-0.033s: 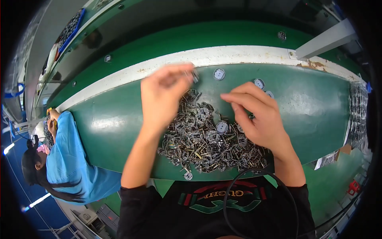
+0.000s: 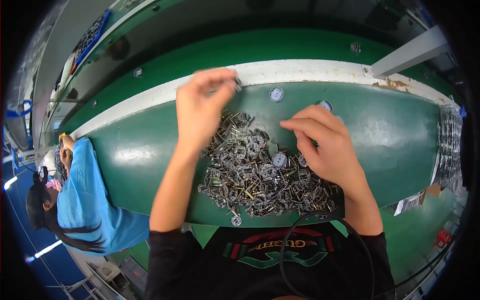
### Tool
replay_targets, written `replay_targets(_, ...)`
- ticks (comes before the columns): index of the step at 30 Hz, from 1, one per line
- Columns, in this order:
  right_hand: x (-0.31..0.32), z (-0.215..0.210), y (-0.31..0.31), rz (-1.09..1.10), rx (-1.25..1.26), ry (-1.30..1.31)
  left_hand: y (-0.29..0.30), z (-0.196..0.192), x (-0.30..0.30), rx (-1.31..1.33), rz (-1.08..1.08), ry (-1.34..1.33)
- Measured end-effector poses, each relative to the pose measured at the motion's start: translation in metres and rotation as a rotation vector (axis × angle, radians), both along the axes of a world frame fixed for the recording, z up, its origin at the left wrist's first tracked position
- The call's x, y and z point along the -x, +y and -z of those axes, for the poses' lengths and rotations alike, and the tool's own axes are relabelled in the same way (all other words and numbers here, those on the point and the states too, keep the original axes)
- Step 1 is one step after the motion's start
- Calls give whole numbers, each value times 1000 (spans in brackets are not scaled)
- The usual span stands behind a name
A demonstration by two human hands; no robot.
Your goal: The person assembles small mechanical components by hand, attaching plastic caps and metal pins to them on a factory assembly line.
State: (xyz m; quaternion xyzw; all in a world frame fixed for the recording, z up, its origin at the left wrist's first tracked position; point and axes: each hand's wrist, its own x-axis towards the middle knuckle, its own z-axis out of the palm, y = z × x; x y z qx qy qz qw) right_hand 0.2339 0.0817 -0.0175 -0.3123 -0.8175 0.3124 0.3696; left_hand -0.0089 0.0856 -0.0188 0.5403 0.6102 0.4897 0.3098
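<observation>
Over the far left side of a heap of small metal parts (image 2: pixel 260 175), my left hand (image 2: pixel 202 110) is raised near the white rail, slightly blurred. Its thumb and fingers pinch a small metal part (image 2: pixel 237 84). Low over the heap's right side hovers my right hand (image 2: pixel 325 142), its fingers together and the thumb against the index finger; nothing shows at the tips. Round grey discs lie about: one disc (image 2: pixel 276 94) beyond the heap, another disc (image 2: pixel 279 160) on top of it, and a third disc (image 2: pixel 326 105) partly behind my right hand.
A white rail (image 2: pixel 300 70) crosses the far side of the green table (image 2: pixel 400 130), with a darker green strip (image 2: pixel 225 47) behind it. Stacked clear trays (image 2: pixel 449 145) stand at the right end. A co-worker in blue (image 2: pixel 95 200) sits at left. A black cable (image 2: pixel 370 245) loops before me.
My left hand has moved up, away from me and slightly left with the small metal part, toward the white rail. My right hand has barely moved.
</observation>
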Motion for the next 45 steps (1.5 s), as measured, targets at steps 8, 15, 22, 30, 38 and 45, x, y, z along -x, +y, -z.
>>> replay_targets(8,9,7,3,-62,-42,-255,84,24,83,74,-240,371)
replay_targets(15,46,-13,17,-196,-265,-335,62,36,151,-252,-589,1057)
replay_targets(22,50,3,28,-282,-210,-362,52,44,183,-14,-418,798)
replay_targets(30,15,-17,13,-113,262,-175,56,28,152,-98,-343,545)
replay_targets(38,7,5,5,-97,1039,710,-22,-14,19,36,18,-261)
replay_targets(45,19,-1,-9,-85,844,634,-55,-15,-13,296,217,-864)
